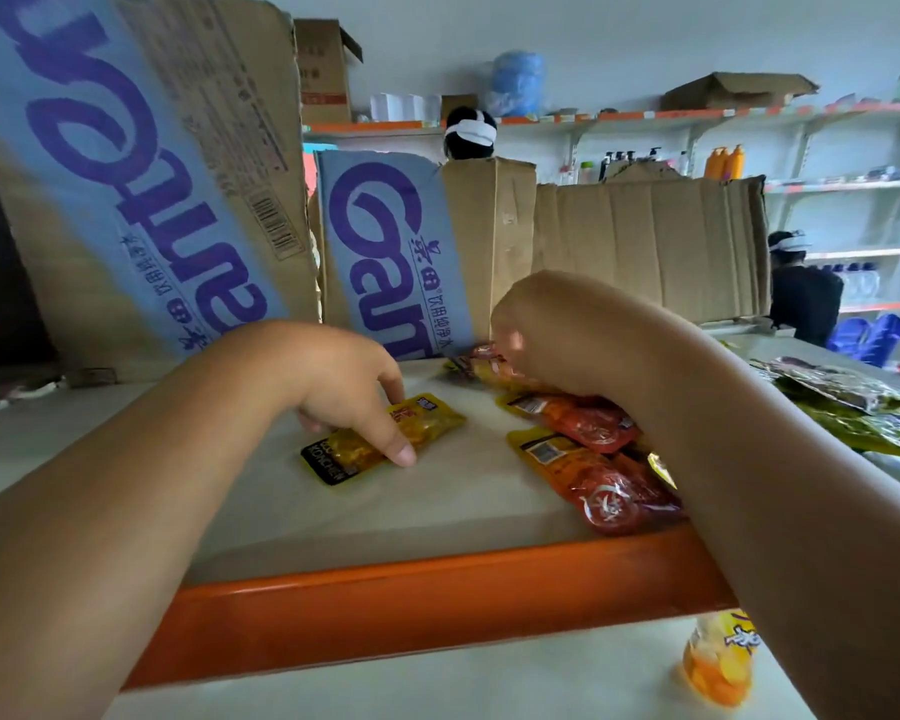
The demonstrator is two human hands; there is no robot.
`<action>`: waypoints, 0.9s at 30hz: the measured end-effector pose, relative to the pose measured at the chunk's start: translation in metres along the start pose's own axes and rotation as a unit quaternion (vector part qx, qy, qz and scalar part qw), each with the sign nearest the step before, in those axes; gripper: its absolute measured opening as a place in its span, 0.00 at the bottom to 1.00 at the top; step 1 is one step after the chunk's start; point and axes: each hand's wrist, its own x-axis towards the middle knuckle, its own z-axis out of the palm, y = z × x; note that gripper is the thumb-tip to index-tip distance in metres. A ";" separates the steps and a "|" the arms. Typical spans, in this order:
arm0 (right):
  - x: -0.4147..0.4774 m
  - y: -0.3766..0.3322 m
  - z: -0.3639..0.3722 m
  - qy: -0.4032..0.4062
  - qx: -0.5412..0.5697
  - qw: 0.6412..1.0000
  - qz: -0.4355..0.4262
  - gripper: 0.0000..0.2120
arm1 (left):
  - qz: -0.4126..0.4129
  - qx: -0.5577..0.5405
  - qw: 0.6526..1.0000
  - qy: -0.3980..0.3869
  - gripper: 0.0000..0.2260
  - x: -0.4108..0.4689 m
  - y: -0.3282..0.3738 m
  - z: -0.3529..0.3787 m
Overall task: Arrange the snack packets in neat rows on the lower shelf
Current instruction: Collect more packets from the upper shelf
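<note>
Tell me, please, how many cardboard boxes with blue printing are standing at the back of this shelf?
2. The large box stands at back left, the smaller box beside it at centre. The plain cardboard further right shows no blue; its hidden faces might.

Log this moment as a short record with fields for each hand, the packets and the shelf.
left hand: holds the yellow packet flat on the shelf, thumb at its near edge
right hand: curled above the heap, blurred; grip cannot be told
red-orange packets: overlapping heap right of the yellow one, not in a row
shelf: white board with orange front rim
backdrop: cardboard boxes standing at the rear
</note>
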 end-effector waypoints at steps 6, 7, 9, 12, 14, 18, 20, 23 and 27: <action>-0.012 0.010 -0.005 0.136 0.243 0.960 -0.036 0.13 | -0.033 -0.017 0.999 0.004 0.33 0.000 -0.010 0.000; -0.011 0.008 -0.007 0.118 0.229 0.965 -0.056 0.13 | -0.032 -0.017 0.999 0.002 0.33 -0.001 -0.010 -0.001; -0.002 -0.002 -0.007 0.095 0.155 0.979 -0.090 0.13 | -0.031 -0.021 0.999 0.004 0.32 -0.001 -0.011 -0.001; 0.011 -0.017 -0.008 0.161 0.078 0.978 -0.105 0.18 | -0.032 -0.011 0.999 0.010 0.31 -0.001 -0.012 -0.002; 0.009 -0.018 -0.007 0.193 0.110 0.972 -0.078 0.15 | -0.038 -0.006 0.999 0.014 0.31 -0.001 -0.014 -0.002; -0.007 -0.018 -0.001 -0.030 0.069 0.997 -0.020 0.10 | -0.058 0.006 0.998 0.011 0.32 -0.002 -0.017 -0.001; -0.009 -0.024 0.001 -0.123 0.009 0.992 -0.034 0.12 | -0.057 0.007 0.998 0.009 0.33 0.000 -0.019 -0.001; -0.013 -0.031 -0.003 -0.140 -0.001 0.988 -0.069 0.15 | -0.056 0.003 0.998 -0.001 0.32 -0.001 -0.021 -0.004; -0.015 -0.040 -0.007 -0.155 0.209 0.959 -0.111 0.11 | -0.075 0.006 0.997 -0.014 0.29 -0.005 -0.026 -0.008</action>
